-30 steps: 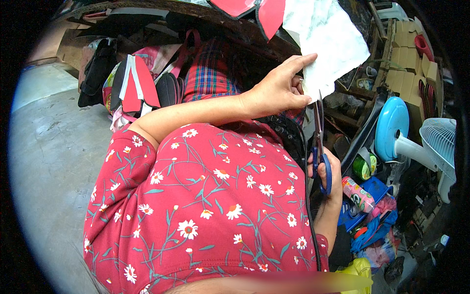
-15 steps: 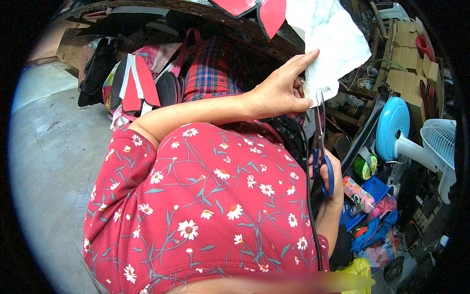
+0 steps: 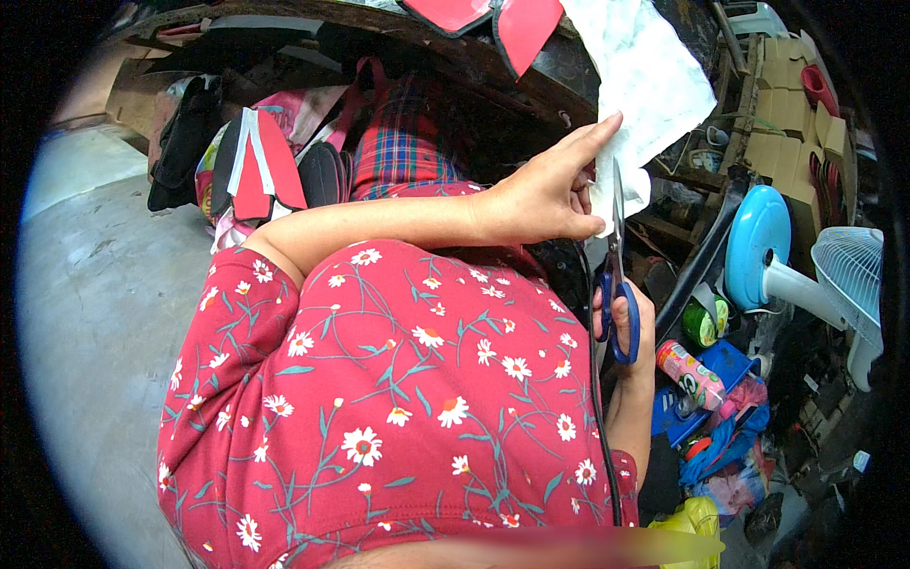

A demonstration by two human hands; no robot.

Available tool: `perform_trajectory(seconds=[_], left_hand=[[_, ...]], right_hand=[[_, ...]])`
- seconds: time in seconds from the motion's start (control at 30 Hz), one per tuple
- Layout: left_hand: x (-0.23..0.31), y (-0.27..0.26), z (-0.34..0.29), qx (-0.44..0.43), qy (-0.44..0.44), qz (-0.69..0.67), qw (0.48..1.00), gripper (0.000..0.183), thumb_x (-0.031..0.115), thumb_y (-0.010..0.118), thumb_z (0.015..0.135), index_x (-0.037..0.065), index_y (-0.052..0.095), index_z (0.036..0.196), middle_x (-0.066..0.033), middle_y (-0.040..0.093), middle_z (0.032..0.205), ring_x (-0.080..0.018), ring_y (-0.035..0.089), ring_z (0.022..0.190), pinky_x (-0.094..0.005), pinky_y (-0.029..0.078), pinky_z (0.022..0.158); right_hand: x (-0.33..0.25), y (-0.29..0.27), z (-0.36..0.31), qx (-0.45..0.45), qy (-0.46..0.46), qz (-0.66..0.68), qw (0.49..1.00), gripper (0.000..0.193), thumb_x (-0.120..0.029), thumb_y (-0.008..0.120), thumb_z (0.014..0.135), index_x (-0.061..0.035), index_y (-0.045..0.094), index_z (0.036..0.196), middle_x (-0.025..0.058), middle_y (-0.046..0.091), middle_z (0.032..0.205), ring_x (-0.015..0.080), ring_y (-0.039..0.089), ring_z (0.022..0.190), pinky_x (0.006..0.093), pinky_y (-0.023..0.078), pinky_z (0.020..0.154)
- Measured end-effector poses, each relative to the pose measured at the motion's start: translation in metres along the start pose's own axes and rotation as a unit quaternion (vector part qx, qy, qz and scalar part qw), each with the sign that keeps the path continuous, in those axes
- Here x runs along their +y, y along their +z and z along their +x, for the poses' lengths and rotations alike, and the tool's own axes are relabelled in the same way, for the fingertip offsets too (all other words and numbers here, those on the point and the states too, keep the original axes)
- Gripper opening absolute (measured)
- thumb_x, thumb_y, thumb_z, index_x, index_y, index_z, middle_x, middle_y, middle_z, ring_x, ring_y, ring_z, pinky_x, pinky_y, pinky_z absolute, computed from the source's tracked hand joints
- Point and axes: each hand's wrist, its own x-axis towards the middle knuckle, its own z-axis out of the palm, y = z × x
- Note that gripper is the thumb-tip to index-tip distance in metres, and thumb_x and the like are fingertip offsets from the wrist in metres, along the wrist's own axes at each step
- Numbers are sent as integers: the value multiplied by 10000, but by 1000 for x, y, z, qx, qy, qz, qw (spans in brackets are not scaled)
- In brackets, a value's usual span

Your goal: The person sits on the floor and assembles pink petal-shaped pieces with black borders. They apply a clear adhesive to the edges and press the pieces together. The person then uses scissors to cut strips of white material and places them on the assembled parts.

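A white sheet [image 3: 659, 90] hangs in front of me at the upper right, soft and slightly creased. My left hand [image 3: 559, 180] pinches its left edge between thumb and fingers, with the thumb tip close to the cut. In my right hand [image 3: 633, 318] are scissors [image 3: 618, 248] with dark blue handles, their blades pointing away from me and lying on the sheet's lower part. A narrow flap of the sheet curls to the right of the blades. The fingers of my right hand pass through the handle loops and are partly hidden by them.
Red pointed pieces with black edging [image 3: 527, 36] lie on the bench ahead. Red and black shoe-sole-shaped pieces [image 3: 270, 161] are stacked at the left. To the right stand a blue and white fan [image 3: 758, 248], cardboard boxes [image 3: 787, 152], a pink bottle [image 3: 690, 375] and a blue basket [image 3: 728, 365].
The scissors have moved up and their blades reach farther into the sheet. The lower flap now stands apart to the right. My left hand keeps its hold, slightly lower.
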Motion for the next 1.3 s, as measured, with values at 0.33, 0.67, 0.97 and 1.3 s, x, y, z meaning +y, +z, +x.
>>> perform_trajectory(seconds=[0.33,0.67,0.97,1.3], left_hand=[[-10,-11,3,15,-61,-149,987,958,30,815,745,-18,235,1505,-94,492,1103,-115,576,874,-241,519,737],[-18,-13,9,41,-26,-12,999,929,-65,736,777,42,210,1535,-68,491,1142,-87,569,796,-240,532,684],[-10,-10,9,13,-57,-79,995,1050,-109,729,754,71,83,1562,-93,493,1148,-99,569,752,-238,533,625],[-4,-6,6,-13,-54,-98,994,1049,-121,706,772,87,52,1565,-100,504,1134,-119,601,779,-274,568,670]], right_hand=[[8,-11,-8,11,5,-8,1000,415,-403,631,946,2,577,873,21,530,660,90,514,495,218,396,469],[5,-9,2,4,-12,-68,998,432,-443,659,919,-20,583,872,9,545,632,82,522,522,207,373,488],[-2,-6,0,-1,8,-3,1000,534,-532,644,898,-5,572,856,10,522,627,82,519,524,218,402,490],[-1,-6,7,3,-8,-15,1000,521,-520,632,910,-6,570,852,16,522,616,84,487,475,215,396,459]])
